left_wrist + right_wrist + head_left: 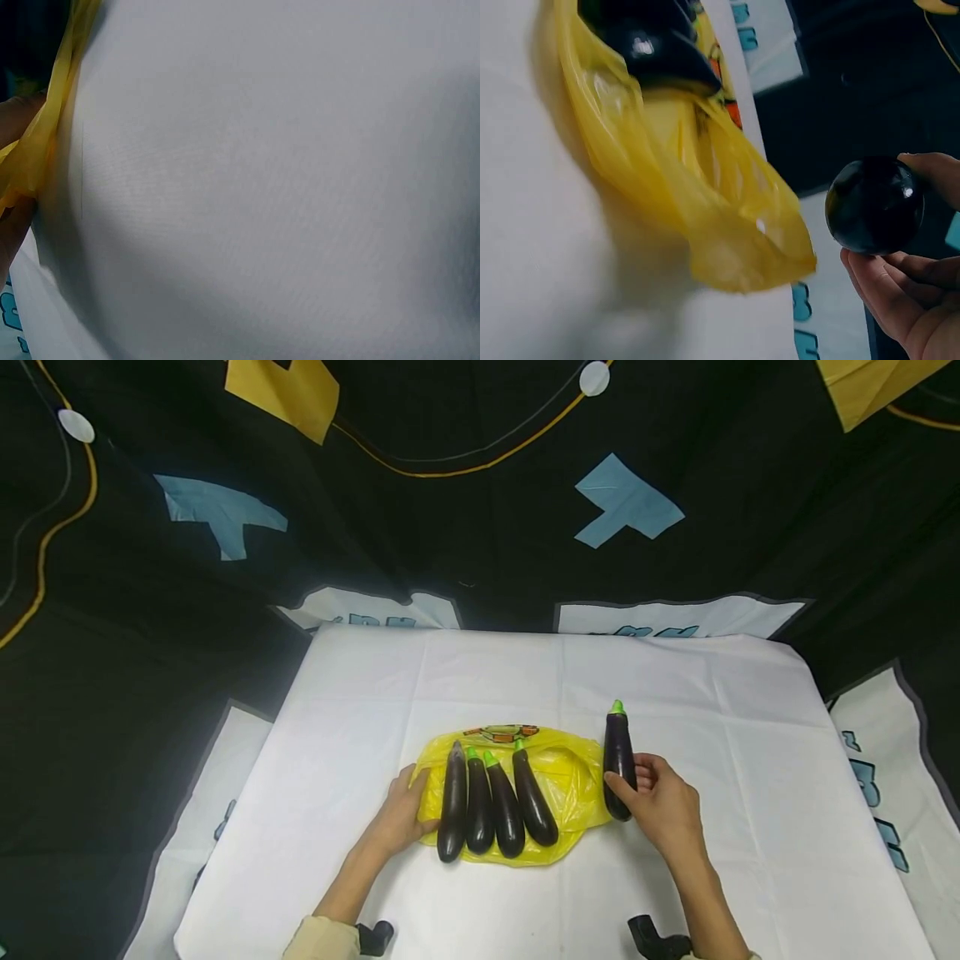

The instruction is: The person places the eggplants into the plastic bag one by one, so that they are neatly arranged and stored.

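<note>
My right hand [666, 802] grips a dark purple eggplant [618, 760] upright by its lower part, green stem pointing away, beside the right end of a yellow plastic bag [581, 777]. In the right wrist view the rounded bottom of that eggplant [875, 204] sits between thumb and fingers. Several more eggplants [495, 806] lie side by side on the bag, most with green stem ends; the leftmost eggplant [452, 802] has a dull tip. The left hand [401, 814] pinches the bag's left edge, and the left wrist view shows yellow plastic [45, 142] between its fingers.
A white cloth [510, 677] covers the table under the bag. Dark curtains [465, 552] with blue and yellow patches hang behind and at the sides. Black wrist mounts [660, 939] show near the bottom edge. A printed design [502, 732] marks the bag's far side.
</note>
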A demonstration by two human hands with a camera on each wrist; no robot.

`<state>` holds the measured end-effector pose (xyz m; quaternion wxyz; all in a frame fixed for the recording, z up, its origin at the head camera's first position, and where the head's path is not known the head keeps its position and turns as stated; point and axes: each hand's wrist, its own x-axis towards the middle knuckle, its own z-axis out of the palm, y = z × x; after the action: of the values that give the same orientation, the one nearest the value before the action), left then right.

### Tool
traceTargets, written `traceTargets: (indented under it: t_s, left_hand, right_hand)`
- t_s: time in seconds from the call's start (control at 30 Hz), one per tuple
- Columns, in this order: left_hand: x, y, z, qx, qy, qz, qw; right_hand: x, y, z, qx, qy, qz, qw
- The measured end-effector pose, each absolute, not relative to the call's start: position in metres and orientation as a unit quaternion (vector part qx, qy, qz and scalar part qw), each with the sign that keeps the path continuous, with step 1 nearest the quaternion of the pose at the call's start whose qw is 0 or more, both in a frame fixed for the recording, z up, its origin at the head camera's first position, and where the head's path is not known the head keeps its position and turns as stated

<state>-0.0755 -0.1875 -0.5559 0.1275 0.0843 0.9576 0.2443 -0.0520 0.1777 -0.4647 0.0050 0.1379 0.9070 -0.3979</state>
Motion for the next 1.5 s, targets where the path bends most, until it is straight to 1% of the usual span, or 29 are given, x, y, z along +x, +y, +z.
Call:
traceTargets:
  t_s: [0.37,0.57,0.83,1.07,1.5]
  left_hand:
    - [-0.074,-0.187,-0.558,0.088,0.959,0.242,0.119]
    - [-0.074,-0.188,-0.558,0.083,0.96,0.238,0.12]
    - [-0.073,-0.188,-0.556,0.082,0.959,0.24,0.123]
    - [-0.073,-0.187,-0.556,0.079,0.961,0.235,0.124]
    - [-0.074,-0.187,-0.557,0.081,0.962,0.232,0.117]
  right_hand:
    - [-0.047,0.143,-0.496,0.087,0.914,-0.396,0.028]
    - [-0.044,0.132,-0.512,0.071,0.919,-0.385,0.036]
    - [-0.043,0.125,-0.531,0.062,0.922,-0.38,0.034]
    - [-0.044,0.123,-0.539,0.055,0.923,-0.38,0.038]
    - [-0.046,0.123,-0.541,0.064,0.924,-0.375,0.05]
